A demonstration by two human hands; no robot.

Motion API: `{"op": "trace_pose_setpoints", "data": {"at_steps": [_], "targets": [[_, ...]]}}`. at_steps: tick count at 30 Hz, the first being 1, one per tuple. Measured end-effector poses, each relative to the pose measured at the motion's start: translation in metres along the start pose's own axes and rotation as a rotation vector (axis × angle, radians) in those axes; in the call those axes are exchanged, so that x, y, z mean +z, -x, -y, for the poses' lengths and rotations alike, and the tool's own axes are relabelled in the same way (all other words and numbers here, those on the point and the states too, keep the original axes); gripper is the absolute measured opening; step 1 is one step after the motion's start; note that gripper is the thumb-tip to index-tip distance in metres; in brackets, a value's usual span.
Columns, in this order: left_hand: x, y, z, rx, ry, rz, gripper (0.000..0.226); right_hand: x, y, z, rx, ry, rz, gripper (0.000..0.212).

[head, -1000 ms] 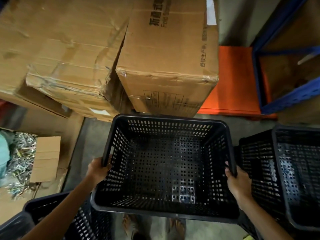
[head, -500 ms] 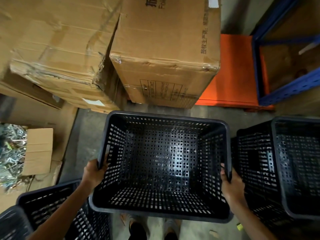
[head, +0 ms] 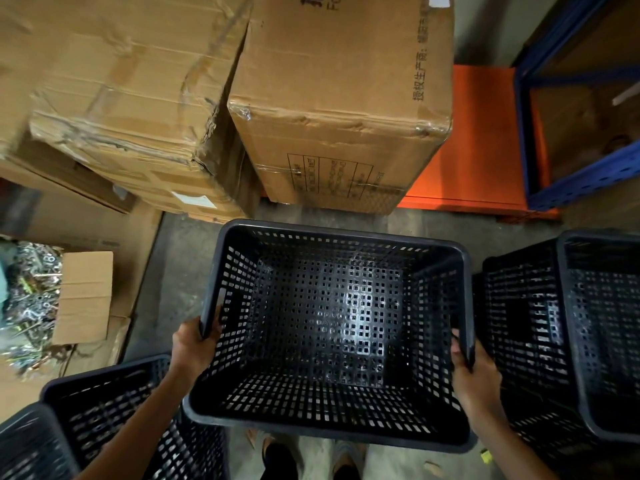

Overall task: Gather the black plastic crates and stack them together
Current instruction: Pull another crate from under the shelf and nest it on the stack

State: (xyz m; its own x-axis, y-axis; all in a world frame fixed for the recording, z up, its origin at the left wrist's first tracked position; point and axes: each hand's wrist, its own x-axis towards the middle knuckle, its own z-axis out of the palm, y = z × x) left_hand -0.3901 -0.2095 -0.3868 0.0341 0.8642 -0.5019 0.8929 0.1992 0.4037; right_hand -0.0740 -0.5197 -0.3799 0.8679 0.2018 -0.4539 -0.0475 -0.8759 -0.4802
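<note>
1. A black perforated plastic crate (head: 346,237), open side up and with nothing in it, is held between a person's two hands above a grey concrete floor (head: 180,271).
2. The left hand (head: 194,344) grips the crate's left rim, fingers (head: 211,327) curled over the edge. The right hand (head: 474,372) clamps the right rim the same way.
3. Just outside the right fingers stands a second black perforated crate (head: 568,334), close beside the held one.
4. Below the left fingers, under the forearm, sit two more black crates (head: 104,403), one partly overlapped by the held crate's near corner.
5. Beyond the fingertips, two large taped brown cardboard boxes (head: 339,109) rise side by side. An orange flat panel (head: 478,140) and blue metal shelving (head: 581,174) stand further right.
6. Far left of the left fingers lies a small open carton (head: 83,296) beside loose metal hardware (head: 31,299).
</note>
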Motion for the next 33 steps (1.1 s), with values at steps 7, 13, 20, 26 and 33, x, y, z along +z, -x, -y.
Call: {"op": "trace_pose_setpoints", "data": {"at_steps": [7,13,20,26,33], "targets": [[0.001,-0.011,-0.007,0.069,0.038,-0.024,0.032,0.006,-0.009,0.008,-0.084,0.0,-0.079,0.044],[0.003,-0.013,-0.002,0.089,0.032,-0.067,0.032,0.009,-0.008,0.002,-0.14,0.026,-0.115,0.039],[0.006,-0.016,-0.004,0.138,0.058,-0.085,0.035,0.01,-0.014,0.002,-0.221,0.029,-0.157,0.033],[0.012,-0.017,-0.004,0.153,0.044,-0.129,0.034,0.016,-0.016,0.0,-0.257,0.135,-0.207,0.039],[0.012,-0.016,-0.002,0.183,0.032,-0.15,0.038,0.019,-0.011,-0.002,-0.229,0.142,-0.197,0.045]]}}
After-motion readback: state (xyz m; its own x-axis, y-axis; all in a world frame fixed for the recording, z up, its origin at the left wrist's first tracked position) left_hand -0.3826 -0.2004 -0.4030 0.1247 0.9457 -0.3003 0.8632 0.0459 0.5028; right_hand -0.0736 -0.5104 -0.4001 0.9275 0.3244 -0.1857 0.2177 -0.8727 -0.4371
